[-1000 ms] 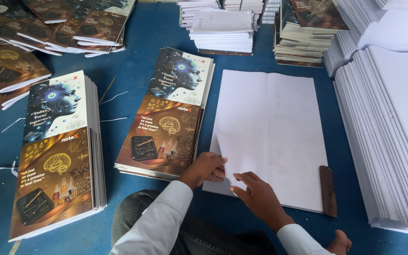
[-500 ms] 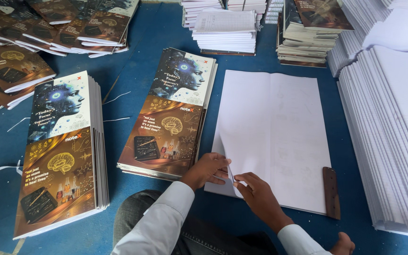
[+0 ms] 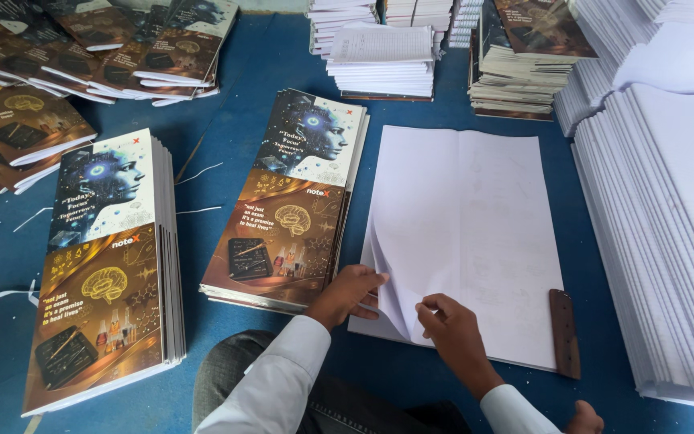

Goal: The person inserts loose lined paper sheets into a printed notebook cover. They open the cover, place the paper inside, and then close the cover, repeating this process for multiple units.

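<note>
An open stack of white sheets (image 3: 475, 233) lies on the blue surface in front of me. My left hand (image 3: 351, 293) rests on the stack's lower left corner, fingers under a lifted sheet. My right hand (image 3: 447, 325) pinches the curled-up corner of the top sheet (image 3: 391, 281), which bends upward between both hands. A pile of printed covers (image 3: 287, 213) with a glowing face and a brain picture lies just left of my left hand.
A second cover pile (image 3: 102, 265) lies at the left, more covers (image 3: 82, 56) fan out at the top left. Tall white paper stacks (image 3: 668, 225) stand on the right, smaller stacks (image 3: 383, 56) at the back. A brown wooden block (image 3: 564, 333) lies by the sheets' lower right.
The lower left corner of the top sheet has been lifted and curled up between my hands. My right hand moved slightly up onto that corner.
</note>
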